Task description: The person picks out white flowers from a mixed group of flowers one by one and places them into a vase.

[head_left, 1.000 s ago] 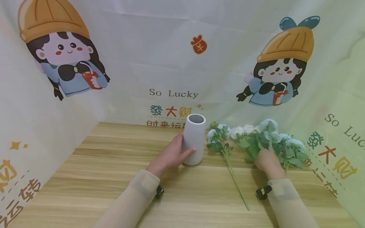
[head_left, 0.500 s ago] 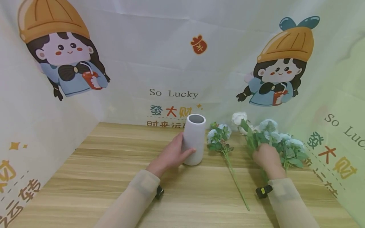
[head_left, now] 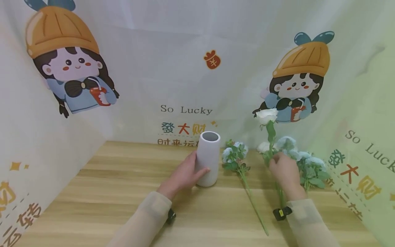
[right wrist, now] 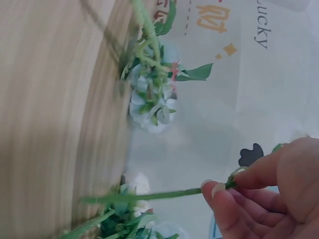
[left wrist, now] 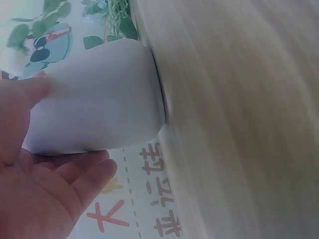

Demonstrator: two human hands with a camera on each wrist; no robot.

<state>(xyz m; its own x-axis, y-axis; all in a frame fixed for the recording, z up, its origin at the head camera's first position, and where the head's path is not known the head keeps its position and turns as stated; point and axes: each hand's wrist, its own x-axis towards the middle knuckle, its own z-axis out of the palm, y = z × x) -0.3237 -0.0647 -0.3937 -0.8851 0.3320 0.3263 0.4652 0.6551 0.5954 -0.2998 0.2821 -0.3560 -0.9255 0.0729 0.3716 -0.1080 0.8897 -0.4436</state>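
Note:
A tall white vase (head_left: 207,164) stands upright on the table, its round mouth facing up. My left hand (head_left: 181,175) grips it low on the left side, thumb across the front; the left wrist view shows the thumb and fingers on opposite sides of the vase (left wrist: 99,102). At the right, my right hand (head_left: 287,173) pinches the green stem of a white flower (head_left: 267,117), whose bloom points up. In the right wrist view, thumb and fingertips hold that thin stem (right wrist: 167,194), its lower end reaching down close over the table.
Between vase and right hand lies a pale-blue flower spray (head_left: 236,154), its long stem toward me. More pale-blue flowers (head_left: 313,166) lie beyond the right hand, with another white bloom (head_left: 263,147) beside them. A printed cloth (head_left: 185,79) walls the wooden table (head_left: 123,192).
My right hand has raised the white flower from among the lying flowers and tipped it upright. My left hand stays on the vase. The head view has tilted slightly upward.

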